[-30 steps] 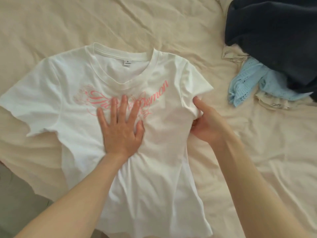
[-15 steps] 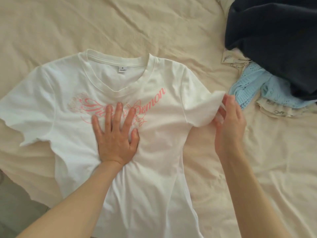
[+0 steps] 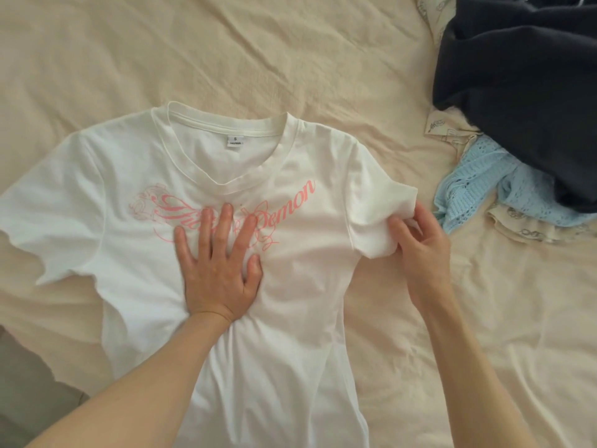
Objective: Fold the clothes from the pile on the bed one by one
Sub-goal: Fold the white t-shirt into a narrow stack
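White T-shirt (image 3: pixel 290 240) lies face-up on the cream bedsheet (image 3: pixel 161 59), neck toward top of view, pink script print across chest, hem running off bottom edge. Left hand (image 3: pixel 216 270) lies flat on the chest w/ fingers straight & spread, pinning the fabric. Right hand (image 3: pixel 420 244) has fingers curled round the bunched sleeve (image 3: pixel 384 218) on that side, pinching its edge; the sleeve is crumpled up, not flat. Looks like the shirt is being laid out & smoothed, fold not yet begun.

Risks, as I judge them:
- Hard pull on the sleeve w/ too light a press from the left hand: whole shirt could slide or skew on the sheet, neckline off-centre.
- Sleeve left bunched: creases get locked in when the side folds over.
- Body fabric is rippled below the left palm & at the waist; folding over that gives a lumpy result.
- Opposite sleeve has a wavy edge near the bed's edge, could droop off.

Containers: none in view. Rest of the pile sits loose on the bed at upper right: dark navy garment (image 3: pixel 523 53) on top, light blue knit (image 3: pixel 475 185) poking out beneath, a cream printed piece (image 3: pixel 529 232) under that.
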Motion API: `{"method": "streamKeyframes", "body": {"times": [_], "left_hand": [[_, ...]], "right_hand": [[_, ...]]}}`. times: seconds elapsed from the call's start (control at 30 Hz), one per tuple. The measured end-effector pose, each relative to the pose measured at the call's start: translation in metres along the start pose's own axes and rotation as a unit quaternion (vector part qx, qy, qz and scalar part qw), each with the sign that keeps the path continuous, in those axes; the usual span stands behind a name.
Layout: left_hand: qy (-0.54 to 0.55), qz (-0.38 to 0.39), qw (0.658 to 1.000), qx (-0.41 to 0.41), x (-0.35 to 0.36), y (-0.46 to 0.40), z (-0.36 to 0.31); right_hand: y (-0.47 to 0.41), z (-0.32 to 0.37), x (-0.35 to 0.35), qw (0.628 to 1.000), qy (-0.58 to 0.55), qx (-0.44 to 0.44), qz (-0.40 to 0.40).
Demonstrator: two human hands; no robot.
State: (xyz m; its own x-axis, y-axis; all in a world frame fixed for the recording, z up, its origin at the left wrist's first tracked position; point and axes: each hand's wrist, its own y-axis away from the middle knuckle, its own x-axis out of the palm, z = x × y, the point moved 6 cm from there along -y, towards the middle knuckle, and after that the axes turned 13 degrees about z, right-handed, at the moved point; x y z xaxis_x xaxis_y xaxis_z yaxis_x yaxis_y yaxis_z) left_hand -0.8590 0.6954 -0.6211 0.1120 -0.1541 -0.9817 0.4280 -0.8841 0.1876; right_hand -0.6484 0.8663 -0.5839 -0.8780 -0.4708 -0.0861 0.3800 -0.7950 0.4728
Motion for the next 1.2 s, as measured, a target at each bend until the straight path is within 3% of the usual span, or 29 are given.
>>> {"method": "streamKeyframes", "body": {"times": [0.1, 0.2, 0.33, 0.43, 0.5, 0.57, 0.67, 0.73, 0.8, 0.83, 0.9, 0.97, 1.07, 1.2], "left_hand": [[0.003, 0.009, 1.0, -0.005, 0.0, -0.001, 0.0], [0.004, 0.014, 1.0, -0.005, 0.0, -0.001, 0.0], [0.009, 0.021, 1.0, -0.004, 0.0, -0.001, 0.0], [0.008, 0.022, 1.0, -0.003, 0.001, -0.001, 0.0], [0.008, 0.02, 1.0, -0.003, 0.001, 0.0, 0.0], [0.007, 0.017, 1.0, -0.001, 0.001, 0.0, 0.0], [0.011, 0.011, 1.0, 0.0, 0.002, 0.0, 0.0], [0.013, 0.008, 1.0, -0.001, 0.002, 0.0, 0.0], [0.015, 0.007, 1.0, 0.0, 0.002, 0.0, 0.0], [0.015, 0.006, 1.0, 0.001, 0.003, 0.0, 0.001], [0.013, 0.001, 1.0, 0.001, 0.002, 0.0, 0.001], [0.014, -0.001, 1.0, 0.001, 0.002, 0.0, 0.0], [0.013, -0.003, 1.0, 0.003, 0.002, 0.0, 0.0], [0.01, -0.008, 1.0, 0.005, 0.002, 0.001, 0.0]], "right_hand": [[-0.015, 0.017, 0.002, 0.992, -0.128, 0.0, 0.003], [-0.02, 0.023, -0.002, 0.956, -0.293, 0.023, -0.01], [-0.016, 0.013, 0.0, 0.989, -0.124, 0.076, 0.035], [-0.014, 0.014, 0.004, 0.986, -0.107, 0.082, 0.102], [-0.014, 0.019, 0.007, 0.988, -0.085, 0.08, 0.101], [-0.015, 0.024, 0.005, 0.995, -0.054, 0.067, 0.057], [-0.011, 0.043, -0.018, 0.995, 0.058, 0.0, -0.078], [-0.005, 0.058, -0.039, 0.962, 0.21, -0.066, -0.163], [0.0, 0.057, -0.05, 0.935, 0.284, -0.074, -0.197], [-0.001, 0.048, -0.054, 0.944, 0.263, -0.046, -0.193], [-0.004, 0.016, -0.052, 0.986, 0.071, 0.07, -0.133], [0.003, -0.01, -0.039, 0.979, -0.09, 0.166, -0.075], [0.017, -0.029, -0.021, 0.964, -0.167, 0.203, -0.039], [0.028, -0.031, -0.005, 0.964, -0.168, 0.203, -0.031]]}}
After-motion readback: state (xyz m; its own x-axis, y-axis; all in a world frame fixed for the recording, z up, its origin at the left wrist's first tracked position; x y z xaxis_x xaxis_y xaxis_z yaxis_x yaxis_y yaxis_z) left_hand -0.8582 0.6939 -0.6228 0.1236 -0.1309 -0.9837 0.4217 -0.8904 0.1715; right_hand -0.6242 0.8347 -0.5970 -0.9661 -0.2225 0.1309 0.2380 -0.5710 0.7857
